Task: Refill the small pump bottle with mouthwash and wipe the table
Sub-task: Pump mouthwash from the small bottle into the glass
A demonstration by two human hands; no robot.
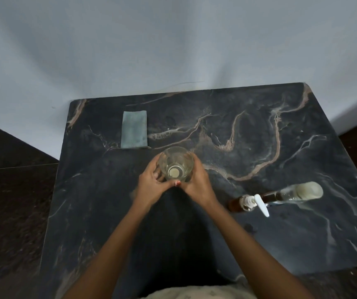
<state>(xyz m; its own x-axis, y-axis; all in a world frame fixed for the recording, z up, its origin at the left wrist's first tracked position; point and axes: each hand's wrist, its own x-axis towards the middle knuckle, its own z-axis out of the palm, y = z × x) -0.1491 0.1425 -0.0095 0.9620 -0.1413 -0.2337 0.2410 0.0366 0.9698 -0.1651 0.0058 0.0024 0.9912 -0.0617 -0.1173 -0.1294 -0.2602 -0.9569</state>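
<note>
A clear glass container [176, 164] with pale liquid stands on the dark marble table [248, 147] near its middle. A pale round disc shows at its centre; I cannot tell whether that is a cap or the base. My left hand [151, 183] and my right hand [198, 182] wrap around it from either side, thumbs meeting at the front. To the right stands the small amber pump bottle [237, 205] with a white pump head, apart from both hands. A folded teal cloth [134, 130] lies at the back left.
Just behind the pump bottle is a second clear bottle [298, 192] with a pale end. The table's back edge meets a grey wall [151, 50]. Dark floor [11, 201] lies beyond the left edge.
</note>
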